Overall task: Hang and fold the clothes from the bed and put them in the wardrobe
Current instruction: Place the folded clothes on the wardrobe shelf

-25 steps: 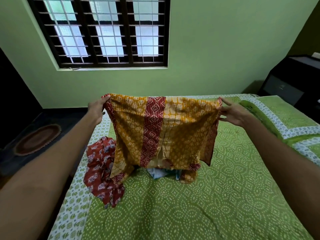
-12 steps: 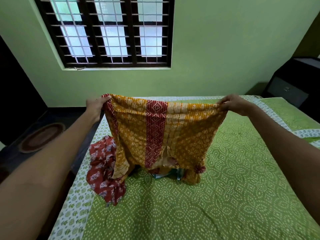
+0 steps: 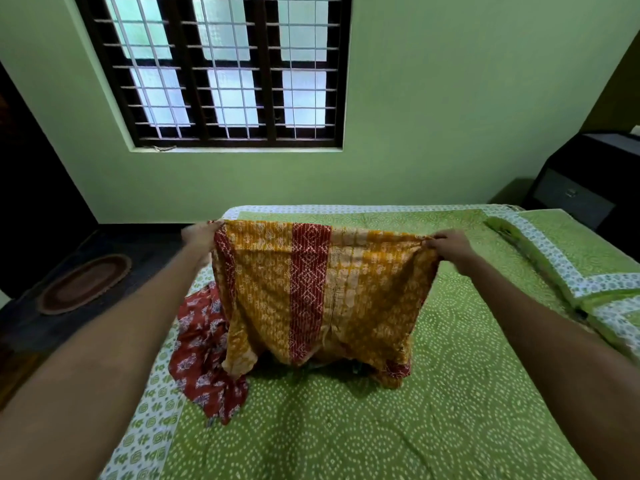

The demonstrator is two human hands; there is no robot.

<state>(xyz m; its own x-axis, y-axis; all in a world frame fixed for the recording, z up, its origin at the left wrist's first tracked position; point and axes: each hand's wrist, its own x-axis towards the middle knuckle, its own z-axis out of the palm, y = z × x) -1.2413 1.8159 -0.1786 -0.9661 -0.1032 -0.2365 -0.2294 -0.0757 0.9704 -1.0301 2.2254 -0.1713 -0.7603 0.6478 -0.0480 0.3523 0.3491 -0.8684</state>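
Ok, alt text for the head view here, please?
Two hands, left hand and right hand, grip the top corners of a yellow garment with red bands, spread above a green patterned bed. A red floral garment lies crumpled at the left, under a barred window.

Soft window (image 3: 221, 71) daylight — wide-angle warp

My left hand (image 3: 201, 237) is motion-blurred. The yellow garment (image 3: 311, 292) hides the clothing behind its lower edge and part of the red floral garment (image 3: 204, 355). The frame crops both my forearms.
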